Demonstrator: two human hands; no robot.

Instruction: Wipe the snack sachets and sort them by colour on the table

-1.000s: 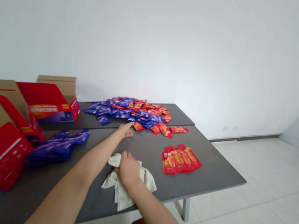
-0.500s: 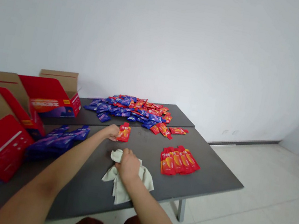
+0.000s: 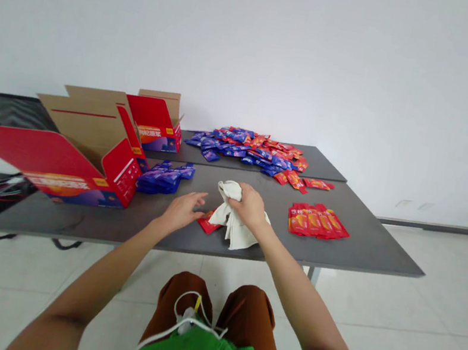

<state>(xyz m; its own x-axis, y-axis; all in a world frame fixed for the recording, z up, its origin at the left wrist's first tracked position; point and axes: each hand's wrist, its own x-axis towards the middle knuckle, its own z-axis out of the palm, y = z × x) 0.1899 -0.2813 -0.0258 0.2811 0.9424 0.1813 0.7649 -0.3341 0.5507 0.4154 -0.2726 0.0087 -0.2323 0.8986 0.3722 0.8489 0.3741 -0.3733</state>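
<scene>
A crumpled white cloth [image 3: 239,233] is bunched in my right hand [image 3: 251,205], whose fingers close round its top. Partly under the cloth lies a red pouch [image 3: 208,223], flat on the grey table. My left hand [image 3: 183,211] is just left of that pouch, fingers spread and holding nothing. Right of the cloth, several red pouches [image 3: 319,221] overlap in a neat row. A stack of blue pouches [image 3: 164,178] sits beyond my left hand, beside the boxes.
Open red cartons [image 3: 76,171] with brown inner flaps stand along the left, another carton [image 3: 156,125] farther back. A mixed heap of blue and red pouches [image 3: 252,149] lies against the wall on the grey table [image 3: 366,246]. A black chair [image 3: 14,112] stands at far left.
My left hand has let go of the red pouch, which now lies nearer me by the cloth. The cloth is lifted and bunched in my right hand. The view has swung left.
</scene>
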